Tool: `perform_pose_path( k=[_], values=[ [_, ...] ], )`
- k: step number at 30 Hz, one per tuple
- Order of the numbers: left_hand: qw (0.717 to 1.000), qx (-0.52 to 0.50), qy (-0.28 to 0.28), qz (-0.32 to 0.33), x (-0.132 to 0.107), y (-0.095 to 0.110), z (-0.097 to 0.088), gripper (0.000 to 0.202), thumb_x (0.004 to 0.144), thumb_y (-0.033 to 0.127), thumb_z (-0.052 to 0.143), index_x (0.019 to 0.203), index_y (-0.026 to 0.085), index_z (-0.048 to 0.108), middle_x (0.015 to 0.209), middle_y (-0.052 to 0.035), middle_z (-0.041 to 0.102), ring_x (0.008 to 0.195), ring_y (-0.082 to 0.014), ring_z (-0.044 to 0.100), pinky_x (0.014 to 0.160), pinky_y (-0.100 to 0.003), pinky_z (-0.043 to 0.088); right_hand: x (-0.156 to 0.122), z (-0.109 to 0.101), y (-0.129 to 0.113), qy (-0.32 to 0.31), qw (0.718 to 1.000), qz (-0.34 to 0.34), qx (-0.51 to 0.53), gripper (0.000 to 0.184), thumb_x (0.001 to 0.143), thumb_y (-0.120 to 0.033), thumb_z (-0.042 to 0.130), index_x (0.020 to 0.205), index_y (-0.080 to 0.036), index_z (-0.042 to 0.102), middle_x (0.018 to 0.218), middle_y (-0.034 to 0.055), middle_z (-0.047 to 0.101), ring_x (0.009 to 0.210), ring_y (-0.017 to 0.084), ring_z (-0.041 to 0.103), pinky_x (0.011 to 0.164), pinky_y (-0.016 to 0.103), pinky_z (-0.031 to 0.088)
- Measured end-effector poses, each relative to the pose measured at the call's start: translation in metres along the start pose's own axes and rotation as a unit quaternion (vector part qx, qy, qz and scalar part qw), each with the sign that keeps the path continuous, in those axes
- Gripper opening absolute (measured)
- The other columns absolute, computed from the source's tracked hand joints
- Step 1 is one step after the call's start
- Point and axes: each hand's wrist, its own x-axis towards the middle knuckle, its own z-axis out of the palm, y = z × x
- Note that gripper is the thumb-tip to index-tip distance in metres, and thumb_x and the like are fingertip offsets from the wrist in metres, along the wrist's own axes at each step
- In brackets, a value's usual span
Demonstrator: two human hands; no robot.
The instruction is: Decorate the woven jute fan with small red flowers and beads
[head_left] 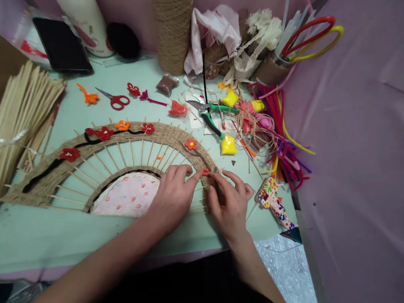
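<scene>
A woven fan (168, 133) of brown cord on thin wooden sticks lies on the table, with a floral cloth half-circle (129, 195) at its centre. Along its band are red and orange flowers, black strips and a brown branch shape; one red flower (190, 144) has a yellow middle. On the right part of the band, my left hand (174, 191) and my right hand (229, 202) meet at a small red flower piece (205, 171). My left fingertips press it from the left, and my right fingertips close in from the right, partly hiding it.
Red-handled scissors (118, 101) and green-handled pruning shears (209, 113) lie behind the fan. Clay packets (228, 144) and pipe cleaners (288, 153) crowd the right, near a patterned glue gun (274, 202). Bundled wooden sticks (13, 124) lie left; a twine cone (171, 27) stands behind.
</scene>
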Motion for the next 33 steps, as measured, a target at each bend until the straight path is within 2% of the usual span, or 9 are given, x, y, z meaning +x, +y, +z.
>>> perform_pose_path(
  k=[4,7,11,18,24,28,33],
  values=[
    [1.0,0.003,-0.011,-0.009,0.004,-0.001,-0.001,0.036,0.095,0.018,0.046,0.128,0.016,0.061,0.111,-0.0138,0.059,0.099,-0.0265,0.046,0.083,-0.039,0.044,0.003,0.0,0.0,-0.009,1.0,0.009,0.001,0.024,0.092,-0.023,0.055,0.115,-0.022,0.062,0.107,0.0057,0.074,0.114,0.023,0.06,0.093,0.039,0.028],
    [0.999,0.018,-0.04,-0.006,0.007,0.0,0.0,0.036,0.095,0.02,0.047,0.128,0.017,0.061,0.113,-0.0146,0.058,0.1,-0.0276,0.046,0.084,-0.041,0.044,0.006,0.001,0.0,-0.044,0.999,0.007,-0.008,0.028,0.093,-0.022,0.053,0.121,-0.021,0.06,0.113,0.0071,0.073,0.12,0.023,0.056,0.093,0.039,0.028],
    [0.998,0.02,-0.053,-0.012,0.009,0.002,0.001,0.036,0.095,0.021,0.047,0.128,0.017,0.061,0.114,-0.015,0.058,0.102,-0.0285,0.047,0.085,-0.042,0.045,0.008,0.001,-0.001,-0.084,0.996,0.003,0.011,0.028,0.095,-0.02,0.05,0.122,-0.02,0.058,0.117,0.0073,0.071,0.12,0.022,0.055,0.092,0.038,0.026],
    [0.999,0.01,-0.044,-0.014,0.008,0.002,0.0,0.038,0.096,0.02,0.044,0.131,0.015,0.058,0.113,-0.0148,0.058,0.101,-0.0277,0.046,0.085,-0.041,0.045,0.007,0.0,0.002,-0.065,0.997,0.027,0.032,0.033,0.095,-0.019,0.05,0.127,-0.019,0.053,0.12,0.0075,0.069,0.12,0.021,0.053,0.094,0.039,0.026],
    [0.998,0.021,-0.062,-0.01,0.009,0.002,0.0,0.039,0.095,0.02,0.045,0.132,0.016,0.057,0.115,-0.0151,0.057,0.103,-0.0287,0.045,0.086,-0.042,0.044,0.01,-0.001,0.0,-0.086,0.996,0.015,0.017,0.029,0.096,-0.019,0.047,0.124,-0.019,0.055,0.121,0.0088,0.069,0.121,0.022,0.053,0.094,0.039,0.027],
    [0.999,0.009,-0.048,-0.018,0.009,0.003,-0.002,0.039,0.096,0.019,0.042,0.132,0.014,0.056,0.113,-0.0154,0.057,0.103,-0.0281,0.044,0.086,-0.041,0.044,0.014,0.0,0.001,-0.1,0.995,-0.011,-0.003,0.035,0.095,-0.018,0.045,0.129,-0.019,0.053,0.123,0.0089,0.068,0.124,0.022,0.05,0.094,0.039,0.028],
    [0.998,0.009,-0.065,-0.023,0.008,0.006,-0.002,0.038,0.096,0.019,0.043,0.13,0.015,0.058,0.114,-0.0151,0.057,0.102,-0.0278,0.046,0.084,-0.042,0.044,0.016,0.003,0.003,-0.117,0.993,-0.024,-0.007,0.035,0.094,-0.018,0.046,0.128,-0.019,0.054,0.119,0.0083,0.069,0.118,0.023,0.05,0.094,0.04,0.029]
  ],
)
